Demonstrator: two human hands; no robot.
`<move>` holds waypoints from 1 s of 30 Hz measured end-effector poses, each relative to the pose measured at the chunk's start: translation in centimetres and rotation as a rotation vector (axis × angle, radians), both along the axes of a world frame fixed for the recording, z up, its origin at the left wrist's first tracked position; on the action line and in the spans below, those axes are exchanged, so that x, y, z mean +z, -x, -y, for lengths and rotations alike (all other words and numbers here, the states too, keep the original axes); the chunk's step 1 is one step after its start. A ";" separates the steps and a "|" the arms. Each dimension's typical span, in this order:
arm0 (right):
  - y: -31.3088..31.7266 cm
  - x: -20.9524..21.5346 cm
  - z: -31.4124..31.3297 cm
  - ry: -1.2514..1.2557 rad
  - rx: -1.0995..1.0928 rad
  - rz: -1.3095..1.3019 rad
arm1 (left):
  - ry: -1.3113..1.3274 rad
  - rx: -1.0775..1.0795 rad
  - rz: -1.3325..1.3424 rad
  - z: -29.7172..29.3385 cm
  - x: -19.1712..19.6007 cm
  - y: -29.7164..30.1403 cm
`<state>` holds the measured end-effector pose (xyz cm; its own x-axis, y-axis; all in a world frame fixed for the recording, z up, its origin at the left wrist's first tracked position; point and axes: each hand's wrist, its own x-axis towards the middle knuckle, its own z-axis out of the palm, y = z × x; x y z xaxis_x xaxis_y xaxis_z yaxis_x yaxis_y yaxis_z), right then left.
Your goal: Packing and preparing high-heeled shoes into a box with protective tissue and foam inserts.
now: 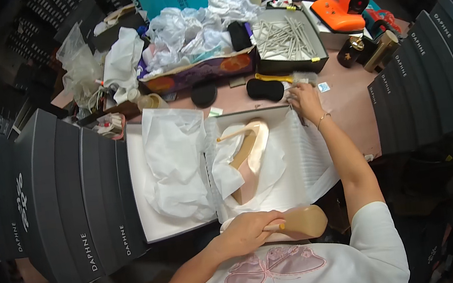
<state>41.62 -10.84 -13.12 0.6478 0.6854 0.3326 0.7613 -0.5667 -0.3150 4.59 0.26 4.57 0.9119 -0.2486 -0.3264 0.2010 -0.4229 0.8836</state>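
Note:
My left hand [252, 231] is closed round a high-heeled shoe [307, 223], held sole-up against my body; its thin heel shows by my fingers. My right hand [306, 102] reaches past the far right corner of an open shoebox [178, 229]. Its fingers are bent together beside the pale bristles of a yellow-handled brush [274, 78]; what they grip, if anything, is hidden. Inside the box, a pale pink high-heeled shoe [250, 161] lies on white tissue paper [270, 184]. More tissue [177, 164] covers the left part of the box.
Black shoeboxes stand stacked at left [64, 201] and right [433, 71]. Behind the open box lie a black oval pad [265, 90] and a round black lid [204, 94]. Farther back are a purple carton [201, 72] of crumpled paper, a tray of thin sticks [284, 38] and an orange tool [341, 8].

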 end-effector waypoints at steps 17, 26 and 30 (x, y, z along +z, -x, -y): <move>17.5 17.6 10.8 -0.412 0.275 -0.968 | 0.418 -0.067 -0.038 3.1 1.5 2.7; 29.1 15.0 15.1 -0.780 0.079 -1.116 | 0.945 0.236 -0.426 5.3 0.8 3.1; 30.0 15.2 17.0 -0.947 -0.094 -0.936 | 1.246 0.277 -0.456 9.3 -1.5 1.0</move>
